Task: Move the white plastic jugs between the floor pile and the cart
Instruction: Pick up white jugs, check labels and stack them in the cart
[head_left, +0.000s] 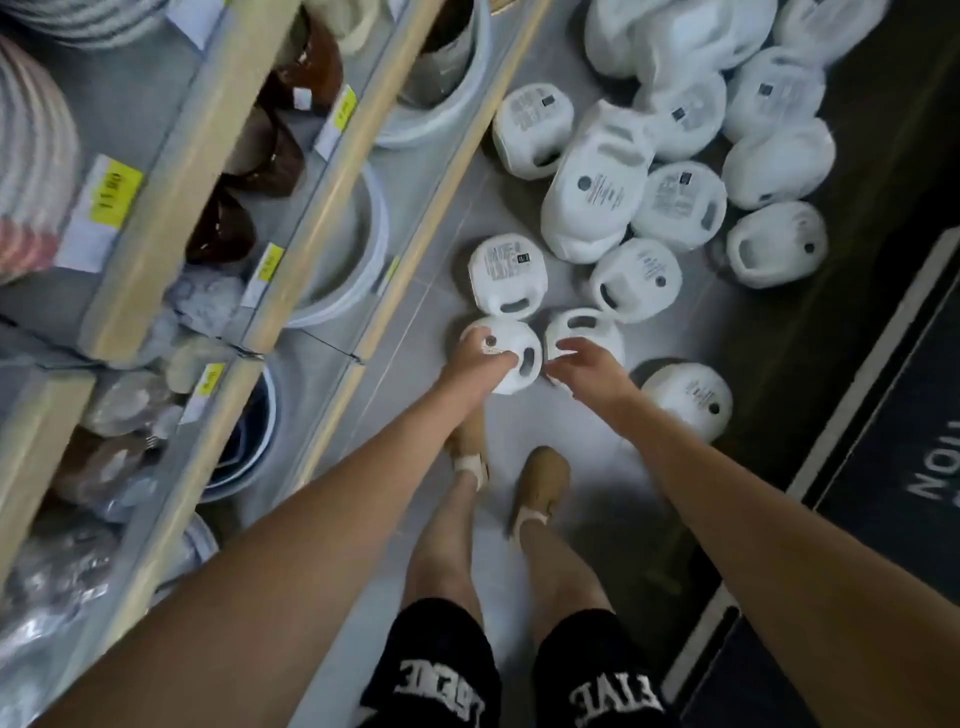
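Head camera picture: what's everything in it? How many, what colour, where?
jugs: about fifteen, white, piled on the floor, upper right; blur prevents an exact count
floor: grey, centre
shelves: several, pale wood edges, left
bowls: several, white and brown, on the shelves
price tags: several, yellow and white, on shelf edges
mat: one, black with white border, right
shoes: two, tan, bottom centre
shorts: one pair, black with white lettering, bottom
left hand: one, gripping the nearest jug by its top
right hand: one, touching the next jug
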